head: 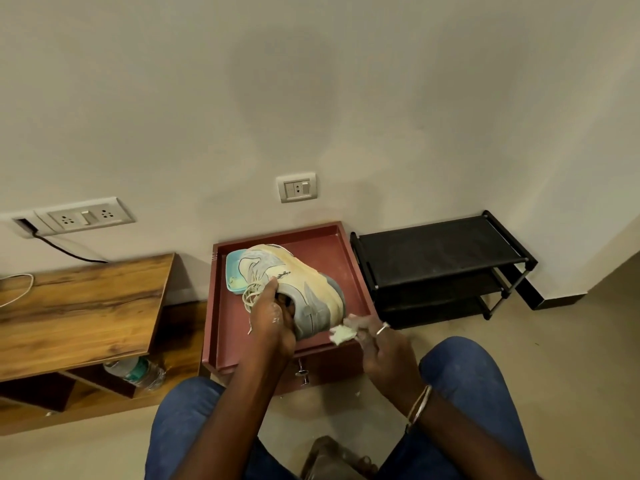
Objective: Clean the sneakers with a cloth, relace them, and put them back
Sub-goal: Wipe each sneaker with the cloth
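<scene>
A cream, grey and pale blue sneaker (294, 275) is held over the dark red cabinet top (349, 258), its toe pointing away to the left. My left hand (273, 320) grips it at the collar, fingers inside the opening, with loose laces (251, 294) bunched by the thumb. My right hand (377, 344) pinches a small pale cloth (343, 333) right beside the sneaker's heel. A second shoe (332, 459), dark and dim, lies on the floor between my knees.
A black three-tier shoe rack (440, 265) stands against the wall to the right. A low wooden table (79, 310) is on the left, with a plastic bottle (136, 372) on its lower shelf. A key (302, 370) hangs in the cabinet front.
</scene>
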